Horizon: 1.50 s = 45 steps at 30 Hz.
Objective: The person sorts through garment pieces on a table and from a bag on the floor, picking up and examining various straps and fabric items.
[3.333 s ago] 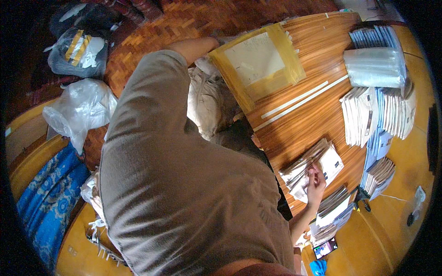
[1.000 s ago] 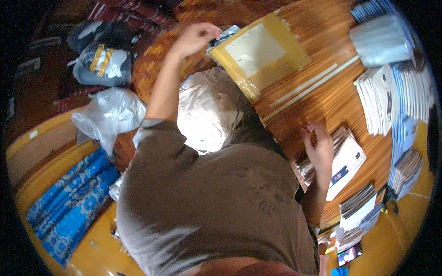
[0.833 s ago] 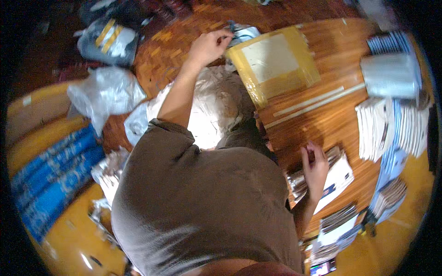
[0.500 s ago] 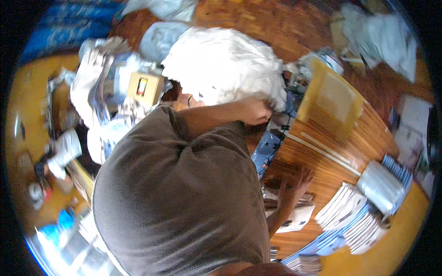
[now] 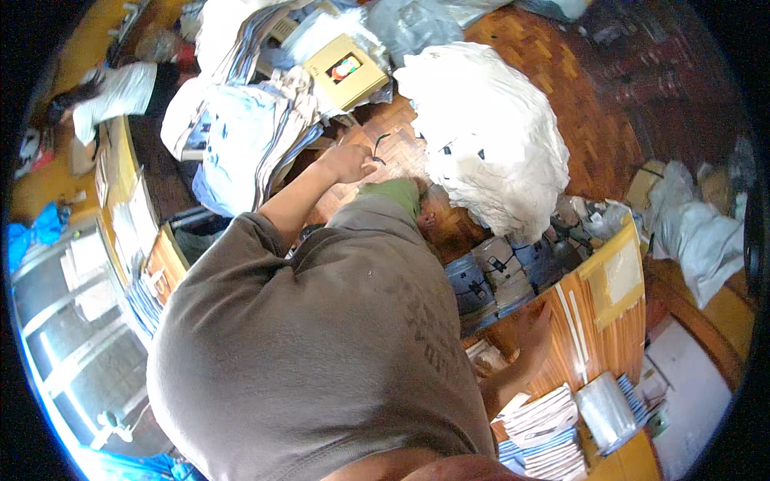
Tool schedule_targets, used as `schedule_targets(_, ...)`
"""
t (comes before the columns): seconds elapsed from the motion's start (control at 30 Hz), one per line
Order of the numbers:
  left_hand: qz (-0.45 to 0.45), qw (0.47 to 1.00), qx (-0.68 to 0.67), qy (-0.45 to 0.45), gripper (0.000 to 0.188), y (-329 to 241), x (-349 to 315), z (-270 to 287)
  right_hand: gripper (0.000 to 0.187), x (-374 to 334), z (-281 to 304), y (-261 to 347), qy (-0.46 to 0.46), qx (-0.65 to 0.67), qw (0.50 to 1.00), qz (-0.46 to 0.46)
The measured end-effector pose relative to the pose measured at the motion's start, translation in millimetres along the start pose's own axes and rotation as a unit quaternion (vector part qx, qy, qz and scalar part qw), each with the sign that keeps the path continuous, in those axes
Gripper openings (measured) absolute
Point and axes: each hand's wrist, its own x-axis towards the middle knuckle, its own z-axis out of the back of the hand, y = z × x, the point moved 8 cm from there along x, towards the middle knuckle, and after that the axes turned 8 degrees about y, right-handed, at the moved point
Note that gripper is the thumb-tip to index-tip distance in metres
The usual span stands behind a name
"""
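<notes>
My left hand (image 5: 351, 163) is held out over the parquet floor, fingers curled; what they hold, if anything, is hidden. A thin dark curved strip (image 5: 380, 146) shows right beside its fingertips, and I cannot tell whether they touch. A large heap of white cloth (image 5: 489, 132) lies to the right of this hand. My right hand (image 5: 539, 325), smeared by motion, is over the wood-grain tabletop (image 5: 597, 345) with its fingers stretched out. Folded striped cloths (image 5: 541, 417) are stacked near the right forearm.
An open-fronted cardboard box (image 5: 345, 72) sits by piled garments (image 5: 241, 144). Dark blue and grey wrapped packs (image 5: 497, 276) lie between me and the table. A clear plastic roll (image 5: 607, 413) is on the table. Another person (image 5: 120, 96) is at far left.
My view has turned, shifting the white heap and cardboard box rightward. My left hand has gone from the white heap's near edge to its left side. My right hand stays over the table.
</notes>
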Motion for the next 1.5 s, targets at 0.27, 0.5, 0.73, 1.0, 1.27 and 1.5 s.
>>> schedule_targets(0.27, 0.110, 0.986, -0.120, 0.040, 0.057, 127, -35, -52, 0.061, 55, 47, 229, -0.034, -0.049, 0.962, 0.267)
schedule_targets(0.5, 0.179, 0.969, -0.155, 0.070, 0.054, 255, -16, -20, 0.062, 90, 1, 412, 0.084, -0.046, 0.942, 0.322)
schedule_targets(0.73, 0.100, 0.946, -0.287, -0.117, 0.045, 335, 5, 109, 0.068, 143, -42, 487, 0.137, -0.063, 0.951, 0.271)
schedule_targets(1.0, -0.044, 0.926, -0.374, 0.007, 0.040, 266, 134, 129, 0.058, 185, -37, 420, 0.013, 0.094, 0.981, 0.171)
schedule_targets(1.27, -0.116, 0.917, -0.368, 0.098, 0.094, 76, 289, 157, 0.069, 225, -13, 283, -0.234, 0.230, 0.945, -0.002)
schedule_targets(1.5, -0.184, 0.962, -0.203, -0.021, 0.134, -25, 404, 160, 0.081, 299, -11, 173, -0.307, 0.272, 0.909, -0.074)
